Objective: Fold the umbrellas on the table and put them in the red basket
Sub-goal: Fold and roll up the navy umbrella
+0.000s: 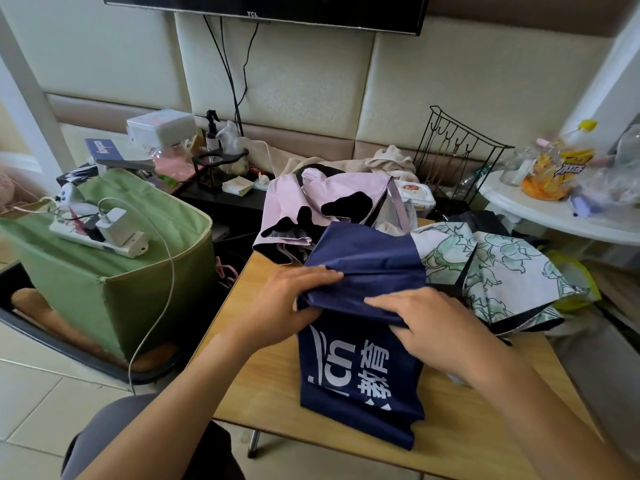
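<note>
Wooden table (pixel 277 382), crumpled navy umbrella (pixel 360 368), white lettering, gripped by both hands

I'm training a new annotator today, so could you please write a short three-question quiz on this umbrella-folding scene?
1. True or false: both hands are on the navy umbrella.
2. Which umbrella lies directly right of the navy one? A. the pink umbrella B. the floral umbrella C. a red one
3. What sits on top of the green storage box?

Key
1. True: the left hand and the right hand both grip its gathered canopy above the wooden table.
2. B.
3. A white power strip with a charger plugged in.
</note>
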